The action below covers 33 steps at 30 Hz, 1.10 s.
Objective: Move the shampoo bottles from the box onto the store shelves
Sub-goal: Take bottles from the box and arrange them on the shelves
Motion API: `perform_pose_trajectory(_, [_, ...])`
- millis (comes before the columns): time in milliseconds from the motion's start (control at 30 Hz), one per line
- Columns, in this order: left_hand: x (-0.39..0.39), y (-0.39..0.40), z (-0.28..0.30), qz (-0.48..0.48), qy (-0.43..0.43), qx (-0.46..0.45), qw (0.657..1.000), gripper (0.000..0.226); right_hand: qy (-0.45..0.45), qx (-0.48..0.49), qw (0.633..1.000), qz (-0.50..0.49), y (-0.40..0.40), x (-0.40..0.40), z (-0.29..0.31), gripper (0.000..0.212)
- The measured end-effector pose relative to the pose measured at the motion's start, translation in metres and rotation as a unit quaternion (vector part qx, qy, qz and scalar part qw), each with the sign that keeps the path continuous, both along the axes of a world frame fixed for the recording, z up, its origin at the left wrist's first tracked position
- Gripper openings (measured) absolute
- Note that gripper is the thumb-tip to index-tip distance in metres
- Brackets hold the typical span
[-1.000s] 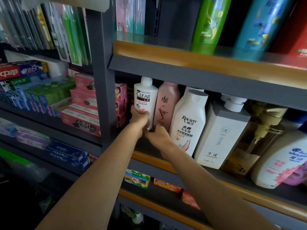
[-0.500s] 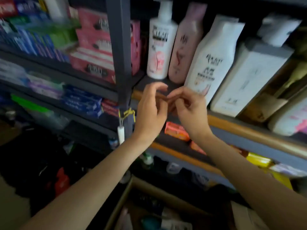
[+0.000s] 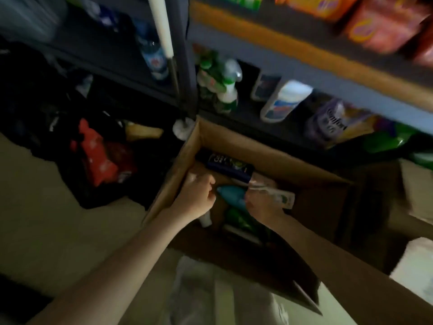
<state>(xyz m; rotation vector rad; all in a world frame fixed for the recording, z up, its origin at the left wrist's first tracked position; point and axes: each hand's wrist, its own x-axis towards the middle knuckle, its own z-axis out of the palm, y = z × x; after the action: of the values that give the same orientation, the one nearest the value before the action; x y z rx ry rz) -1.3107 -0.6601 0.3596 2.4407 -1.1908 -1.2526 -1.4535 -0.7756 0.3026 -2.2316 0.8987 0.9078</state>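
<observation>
While both hands reach into the cardboard box (image 3: 269,146), left hand (image 3: 195,199) fingers curl near a teal bottle (image 3: 232,195); right hand (image 3: 262,207) fingers clamp a pale bottle (image 3: 278,195).

Pale floor (image 3: 46,231): open cardboard box (image 3: 234,141) against shelf foot, dark heap with red packet (image 3: 96,156) to its left, clear plastic (image 3: 206,292) in front. Bottom shelf (image 3: 253,118): spray bottles (image 3: 222,87), white tub (image 3: 283,102), purple pack (image 3: 328,123). Blurred.
</observation>
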Motion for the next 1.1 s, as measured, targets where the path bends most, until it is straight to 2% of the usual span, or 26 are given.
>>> perform_pose_trajectory(133, [-0.003,0.000,-0.073,-0.013,0.013,0.069,0.997,0.034,0.053,0.024,0.997,0.040,0.013,0.003,-0.095,0.045])
perform_pose_trajectory(200, [0.000,-0.006,-0.100,-0.003,0.022,0.099,0.995,0.037,0.050,0.021,0.998,0.042,0.020,0.012,-0.138,0.045])
perform_pose_trajectory(367, [0.012,-0.010,-0.152,0.034,0.024,0.104,0.994,0.039,0.076,-0.082,0.987,0.119,0.018,0.037,-0.208,0.058])
perform_pose_trajectory(500, [0.011,-0.006,-0.160,0.025,0.030,0.099,0.994,0.038,0.086,-0.093,0.979,0.159,0.018,0.042,-0.200,0.073])
perform_pose_trajectory(567, [0.007,-0.007,-0.154,-0.012,0.032,0.134,0.990,0.040,0.070,-0.055,0.980,0.178,0.013,0.038,-0.175,0.088])
perform_pose_trajectory(633, [0.001,-0.008,-0.145,-0.060,0.010,0.174,0.983,0.046,0.001,0.010,0.984,0.177,0.002,0.031,-0.137,0.089])
perform_pose_trajectory(700, [-0.003,-0.010,-0.138,-0.103,0.001,0.191,0.976,0.063,-0.071,0.070,0.987,0.123,-0.012,0.027,-0.093,0.077])
perform_pose_trajectory(733, [-0.005,-0.010,-0.136,-0.097,0.038,0.195,0.975,0.077,-0.100,0.109,0.987,0.068,-0.019,0.027,-0.070,0.070])
perform_pose_trajectory(800, [-0.006,-0.012,-0.127,-0.039,0.177,0.192,0.965,0.095,-0.148,0.222,0.962,-0.062,-0.030,0.030,-0.036,0.056])
perform_pose_trajectory(867, [-0.008,-0.014,-0.111,0.016,0.285,0.163,0.944,0.086,-0.175,0.335,0.912,-0.158,-0.042,0.031,-0.014,0.039])
perform_pose_trajectory(933, [-0.009,-0.012,-0.099,0.071,0.320,0.117,0.938,0.071,-0.182,0.427,0.853,-0.237,-0.054,0.029,-0.009,0.026])
perform_pose_trajectory(1000, [-0.014,-0.010,-0.101,0.136,0.319,0.088,0.934,0.051,-0.165,0.488,0.797,-0.315,-0.065,0.020,-0.021,0.040])
perform_pose_trajectory(1033, [-0.014,-0.011,-0.103,0.157,0.296,0.091,0.938,0.046,-0.134,0.490,0.794,-0.335,-0.073,0.013,-0.035,0.057])
perform_pose_trajectory(1067, [-0.014,-0.013,-0.104,0.155,0.244,0.108,0.951,0.054,-0.089,0.459,0.825,-0.318,-0.078,0.004,-0.054,0.073])
perform_pose_trajectory(1100, [-0.011,-0.013,-0.110,0.140,0.195,0.120,0.963,0.071,-0.024,0.385,0.889,-0.246,-0.082,-0.007,-0.074,0.084])
